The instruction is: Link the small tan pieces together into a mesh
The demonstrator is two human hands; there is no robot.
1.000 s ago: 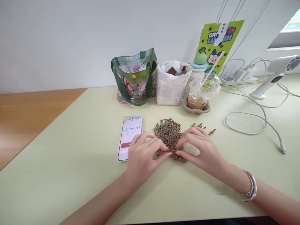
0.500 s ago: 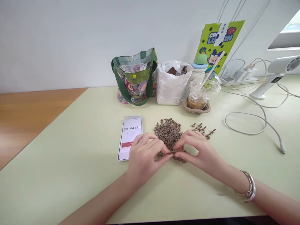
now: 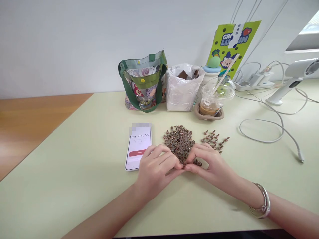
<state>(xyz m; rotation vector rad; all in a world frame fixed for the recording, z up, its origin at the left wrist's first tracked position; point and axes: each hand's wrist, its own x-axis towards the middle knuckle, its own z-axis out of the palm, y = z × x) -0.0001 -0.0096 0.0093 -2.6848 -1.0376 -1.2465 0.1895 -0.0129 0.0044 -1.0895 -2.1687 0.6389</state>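
A dense pile of small brownish metal screws (image 3: 178,141) lies on the pale green table (image 3: 99,139). At its near edge my left hand (image 3: 158,171) and my right hand (image 3: 209,162) meet, fingertips pinched together around a small screw that the fingers mostly hide. Right of the pile, beyond my right hand, a looser group of screws (image 3: 213,137) is spread out. A phone (image 3: 136,151) showing a timer at 00:04:59 lies left of the pile, partly behind my left hand.
Along the wall stand a green-trimmed clear bag (image 3: 144,83), a white plastic bag (image 3: 180,93), a lidded cup (image 3: 210,101) in a cardboard holder and a green package (image 3: 236,43). Farther right are a power strip (image 3: 254,86), a white fan (image 3: 286,86) and a looped cable (image 3: 269,141).
Both hands have moved slightly down, their fingertips closer together, and the screw between them is now mostly hidden. The timer has gone from 00:04:58 to 00:04:59.
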